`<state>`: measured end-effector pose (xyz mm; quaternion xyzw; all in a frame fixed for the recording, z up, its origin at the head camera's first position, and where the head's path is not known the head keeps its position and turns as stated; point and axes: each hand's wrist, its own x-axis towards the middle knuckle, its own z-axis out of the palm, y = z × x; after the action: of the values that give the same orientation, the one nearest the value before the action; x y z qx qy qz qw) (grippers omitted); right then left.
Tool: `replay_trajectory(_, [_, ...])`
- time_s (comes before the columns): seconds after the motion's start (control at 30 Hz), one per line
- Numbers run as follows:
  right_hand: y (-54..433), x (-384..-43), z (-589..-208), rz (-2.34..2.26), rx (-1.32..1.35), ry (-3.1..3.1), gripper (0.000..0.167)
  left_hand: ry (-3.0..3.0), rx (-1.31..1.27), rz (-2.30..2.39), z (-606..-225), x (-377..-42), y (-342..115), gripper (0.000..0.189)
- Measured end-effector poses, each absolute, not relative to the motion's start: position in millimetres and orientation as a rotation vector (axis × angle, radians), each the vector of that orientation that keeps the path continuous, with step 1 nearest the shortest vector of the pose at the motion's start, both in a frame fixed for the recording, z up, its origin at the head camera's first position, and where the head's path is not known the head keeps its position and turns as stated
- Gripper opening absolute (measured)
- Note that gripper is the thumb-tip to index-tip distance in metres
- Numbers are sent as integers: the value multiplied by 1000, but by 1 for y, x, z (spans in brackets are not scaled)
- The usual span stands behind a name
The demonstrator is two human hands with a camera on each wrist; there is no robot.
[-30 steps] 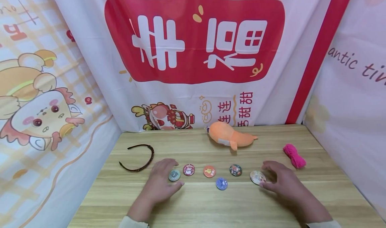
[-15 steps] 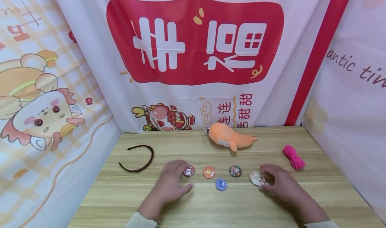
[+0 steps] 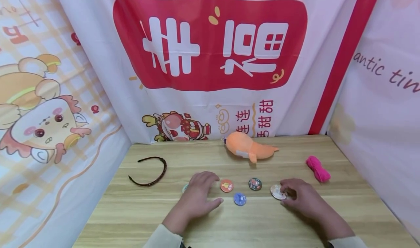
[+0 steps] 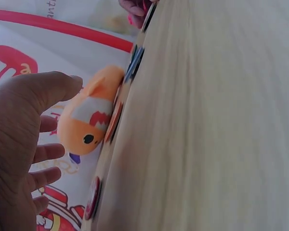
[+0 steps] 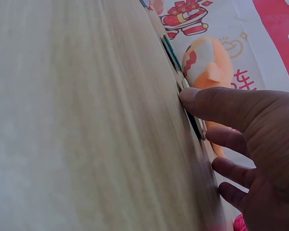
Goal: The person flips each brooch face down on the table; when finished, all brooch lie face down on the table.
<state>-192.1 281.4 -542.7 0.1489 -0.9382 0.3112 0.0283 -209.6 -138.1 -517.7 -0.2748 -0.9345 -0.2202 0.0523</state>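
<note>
A row of round button badges lies on the wooden table. My right hand (image 3: 303, 194) pinches the white patterned badge (image 3: 277, 192) at its right edge, thumb and index finger at the rim in the right wrist view. My left hand (image 3: 199, 195) hovers with spread, bent fingers and holds nothing. Its fingertips come close to the orange thumbs-up badge (image 3: 226, 185). Under the left hand the red badge (image 4: 92, 198) is hidden from the head view, and only a sliver of the teal badge (image 3: 185, 188) shows. The blue badge (image 3: 240, 199) and dark green badge (image 3: 255, 184) lie between the hands.
Behind the badges lies an orange plush toy (image 3: 244, 146). A dark headband (image 3: 163, 169) is at the left and a bundle of pink yarn (image 3: 318, 168) at the right. Printed cloth (image 3: 210, 98) hangs along the table's back edge and both sides.
My left hand has moved right along the row, from the teal badge past the red one towards the orange one. My right hand stays at the white badge; the badges keep their places.
</note>
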Motion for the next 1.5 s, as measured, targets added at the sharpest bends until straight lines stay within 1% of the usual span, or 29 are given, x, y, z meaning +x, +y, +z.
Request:
replay_trajectory(0.17, [281, -194, -540, 889, 493, -2874, 32, -2853, -872, -658, -515, -212, -121, 67])
replay_trajectory(0.37, [280, -192, -542, 870, 511, -2864, 28, -2869, -904, -659, -515, -213, -100, 63])
replay_trajectory(0.57, [280, -190, -542, 861, 484, -2885, 25, -2860, -974, -647, -519, -214, -77, 59])
replay_trajectory(0.73, [280, -190, -542, 887, 465, -2896, 24, -2845, -1048, -560, -520, -213, -58, 61])
replay_trajectory(0.9, [282, -191, -546, 926, 439, -2914, 24, -2805, -1121, -479, -523, -215, -38, 63])
replay_trajectory(1.13, [282, -193, -548, 899, 453, -2880, 26, -2767, -1200, -443, -521, -217, -13, 50])
replay_trajectory(1.5, [281, -195, -546, 893, 464, -2864, 29, -2827, -1204, -398, -521, -220, 12, 48])
